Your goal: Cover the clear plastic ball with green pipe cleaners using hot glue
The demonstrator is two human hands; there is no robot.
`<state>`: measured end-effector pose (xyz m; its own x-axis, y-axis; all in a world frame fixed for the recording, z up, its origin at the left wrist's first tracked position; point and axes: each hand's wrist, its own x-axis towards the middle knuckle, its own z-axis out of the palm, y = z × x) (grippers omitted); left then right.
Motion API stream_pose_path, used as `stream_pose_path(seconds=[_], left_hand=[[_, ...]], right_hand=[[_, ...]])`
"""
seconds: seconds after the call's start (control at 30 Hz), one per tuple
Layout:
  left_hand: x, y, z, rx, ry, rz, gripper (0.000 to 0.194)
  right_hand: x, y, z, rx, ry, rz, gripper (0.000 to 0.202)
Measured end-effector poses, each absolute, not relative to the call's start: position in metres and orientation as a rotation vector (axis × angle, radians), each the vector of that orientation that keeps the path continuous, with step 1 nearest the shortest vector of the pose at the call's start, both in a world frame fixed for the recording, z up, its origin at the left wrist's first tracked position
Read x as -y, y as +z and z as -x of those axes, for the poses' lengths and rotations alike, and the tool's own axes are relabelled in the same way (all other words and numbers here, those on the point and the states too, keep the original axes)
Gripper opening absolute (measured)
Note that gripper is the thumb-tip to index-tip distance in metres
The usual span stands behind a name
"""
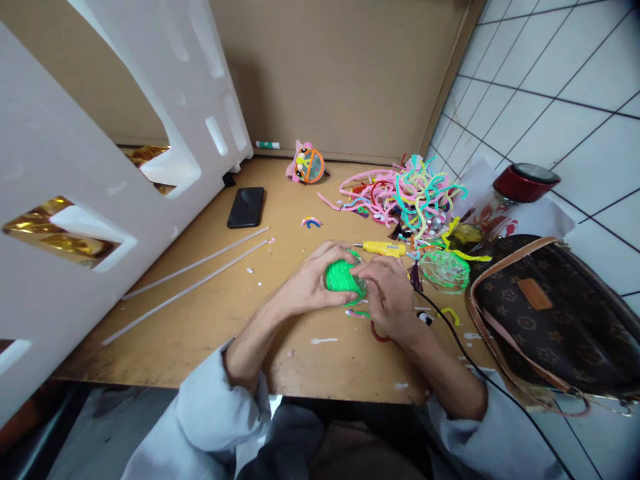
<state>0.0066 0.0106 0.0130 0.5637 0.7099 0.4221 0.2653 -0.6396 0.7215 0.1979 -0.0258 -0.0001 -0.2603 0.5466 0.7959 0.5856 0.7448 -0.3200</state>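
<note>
A ball wrapped in bright green fuzzy strands (343,281) is held above the table between my two hands. My left hand (320,270) curls around its left side, thumb below and fingers over the top. At the ball's right edge, my right hand (387,293) is closed, its bent fingers pressed against a clear part of the surface; any small strand between them is hidden. Just behind my right hand lies a yellow glue gun (384,249). To its right rests a second clear ball with loose green strands (445,271). A dark red loop (379,332) shows under my right hand.
Colourful pipe cleaners (410,197) are heaped at the back right, near a red-lidded bottle (525,183) and a brown handbag (555,327). A black cable (480,367) runs past my right forearm. Leftward are a phone (246,207), white sticks (200,259) and a white plastic frame (200,133).
</note>
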Motion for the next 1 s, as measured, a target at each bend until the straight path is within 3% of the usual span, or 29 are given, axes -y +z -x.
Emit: stream_pose_path(seconds=[0.5,0.7,1.0], left_hand=[[-0.01,0.015,-0.006,-0.755,0.972,-2.166,0.044],[-0.011,0.013,-0.006,-0.763,0.976,-2.192,0.044],[-0.01,0.012,-0.007,-0.759,0.984,-2.203,0.043]], right_hand=[[0.03,0.007,-0.198,1.798,0.111,0.776,0.022],[0.028,0.007,-0.197,1.813,0.019,0.917,0.01],[0.027,0.004,-0.194,1.872,-0.082,1.002,0.016]])
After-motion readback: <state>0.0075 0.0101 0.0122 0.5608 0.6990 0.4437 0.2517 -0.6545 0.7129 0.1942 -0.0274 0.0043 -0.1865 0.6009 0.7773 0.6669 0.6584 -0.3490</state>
